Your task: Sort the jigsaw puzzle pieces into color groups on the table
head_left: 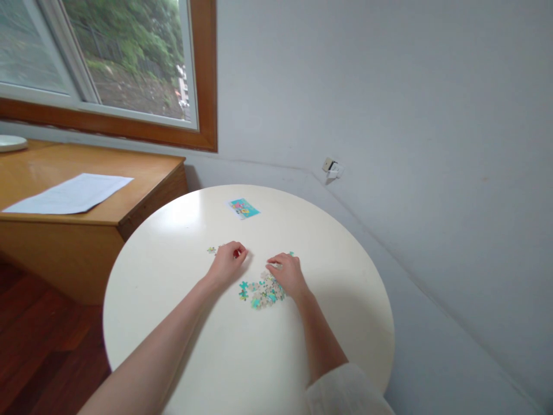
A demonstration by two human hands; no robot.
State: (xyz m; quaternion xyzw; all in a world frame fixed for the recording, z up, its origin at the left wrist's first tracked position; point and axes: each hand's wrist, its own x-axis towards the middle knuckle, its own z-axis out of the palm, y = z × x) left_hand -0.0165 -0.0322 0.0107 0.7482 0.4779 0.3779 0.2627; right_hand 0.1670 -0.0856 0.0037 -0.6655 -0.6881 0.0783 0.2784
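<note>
Curled above the left part of the white tabletop is my left hand (227, 260), thumb and fingertips pressed together; a small reddish patch shows inside the curl, too small to name. Partly hidden behind that hand are a few loose pieces, among them a yellowish puzzle piece (211, 250). My right hand (288, 273) bends over the far right side of a pile of puzzle pieces (264, 294), its fingers closed around a pale puzzle piece (275, 265). The pile mixes grey backs with turquoise and yellow faces. Just past the right fingers lies another turquoise piece (291, 253).
A small colourful picture card (244, 208) lies toward the far edge of the round white table (173, 242). To the left stands a wooden desk (147, 167) with a sheet of paper (71, 193). A wall socket with a plug (333, 168) is beyond the table.
</note>
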